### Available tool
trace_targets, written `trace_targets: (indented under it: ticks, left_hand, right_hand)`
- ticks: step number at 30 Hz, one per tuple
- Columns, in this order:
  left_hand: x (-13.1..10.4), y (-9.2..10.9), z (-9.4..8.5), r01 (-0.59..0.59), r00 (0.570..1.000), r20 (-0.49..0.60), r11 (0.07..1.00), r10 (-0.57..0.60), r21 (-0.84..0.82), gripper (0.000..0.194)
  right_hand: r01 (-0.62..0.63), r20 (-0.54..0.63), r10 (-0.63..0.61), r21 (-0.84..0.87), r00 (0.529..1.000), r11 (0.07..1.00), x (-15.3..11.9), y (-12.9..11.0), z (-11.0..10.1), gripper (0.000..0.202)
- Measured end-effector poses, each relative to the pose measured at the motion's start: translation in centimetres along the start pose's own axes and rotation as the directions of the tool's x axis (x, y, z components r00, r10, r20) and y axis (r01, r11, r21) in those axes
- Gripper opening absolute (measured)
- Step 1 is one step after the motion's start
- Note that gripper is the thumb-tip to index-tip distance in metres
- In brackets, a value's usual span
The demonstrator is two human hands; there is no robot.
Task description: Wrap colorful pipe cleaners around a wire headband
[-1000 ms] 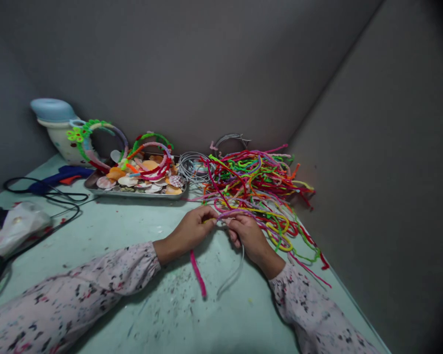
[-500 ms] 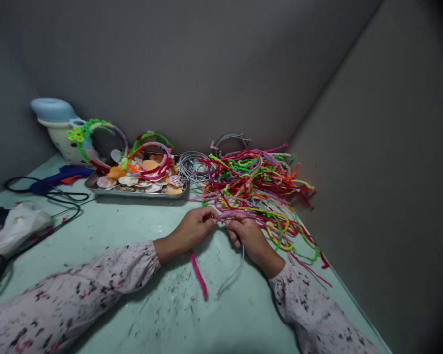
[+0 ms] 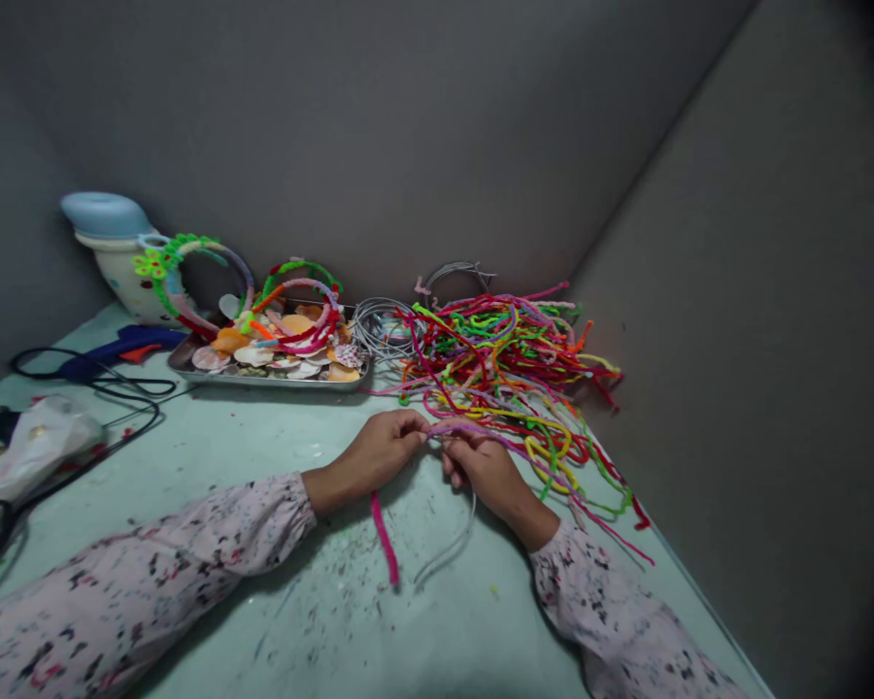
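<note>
My left hand (image 3: 387,447) pinches the end of a purple pipe cleaner (image 3: 510,444) at the middle of the table. Close beside it on the right, my right hand (image 3: 481,463) is closed on the same purple strand, which trails off to the right. A grey wire (image 3: 453,550) curves down from under my right hand. Below my left hand hangs a pink pipe cleaner (image 3: 385,544); its upper end is hidden behind the hand. How wire and strand meet between the fingertips is too small to tell.
Behind my hands lie a metal tray (image 3: 277,382) of shells and fuzzy rings, a wire coil (image 3: 385,330) and a pipe cleaner pile (image 3: 495,340). On the left are a blue glue gun (image 3: 109,351), black cable (image 3: 142,393), plastic bag (image 3: 54,442) and lidded container (image 3: 127,272).
The fingers of my right hand have shifted slightly left along the purple strand. The hanging pink piece and the grey wire's lower end have swung a little to the left.
</note>
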State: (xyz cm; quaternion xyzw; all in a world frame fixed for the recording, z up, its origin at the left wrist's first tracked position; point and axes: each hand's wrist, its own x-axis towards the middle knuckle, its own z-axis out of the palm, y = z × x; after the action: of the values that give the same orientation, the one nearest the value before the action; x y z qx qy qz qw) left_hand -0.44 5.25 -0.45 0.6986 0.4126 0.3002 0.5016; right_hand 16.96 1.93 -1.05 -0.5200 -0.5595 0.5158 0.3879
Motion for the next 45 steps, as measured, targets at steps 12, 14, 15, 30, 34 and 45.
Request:
trace_targets:
  ticks: [12,14,15,30,34,45]
  left_hand:
    - [-0.01,-0.06,0.03,0.013,1.0,-0.019,1.0,-0.013,0.011,0.016]
    - [-0.01,0.1,-0.01,0.018,1.0,0.003,1.0,-0.018,0.013,0.016]
    - [-0.02,0.2,-0.03,0.021,1.0,0.012,1.0,-0.021,0.014,0.016]
    - [0.04,0.34,-0.17,0.081,0.996,0.024,0.997,-0.082,0.014,0.019]
    - [0.12,0.11,-0.12,0.09,0.996,0.026,0.996,-0.09,0.011,0.02]
    - [0.09,0.57,-0.13,0.118,0.993,0.034,0.993,-0.117,-0.01,0.017]
  right_hand:
    - [0.059,-0.002,-0.059,-0.064,0.998,0.996,-0.27,0.33,0.21,0.022]
    - [0.063,-0.001,-0.063,-0.078,0.998,0.995,-0.36,0.31,0.21,0.022]
    - [0.062,-0.002,-0.063,-0.082,0.998,0.995,-0.4,0.29,0.23,0.022]
    - [0.197,-0.019,-0.206,-0.219,0.978,0.955,-0.55,0.17,0.21,0.016]
    - [0.209,-0.027,-0.224,-0.267,0.974,0.941,-0.53,0.28,0.13,0.019]
    - [0.197,-0.039,-0.218,-0.298,0.975,0.934,-0.6,0.04,0.23,0.021]
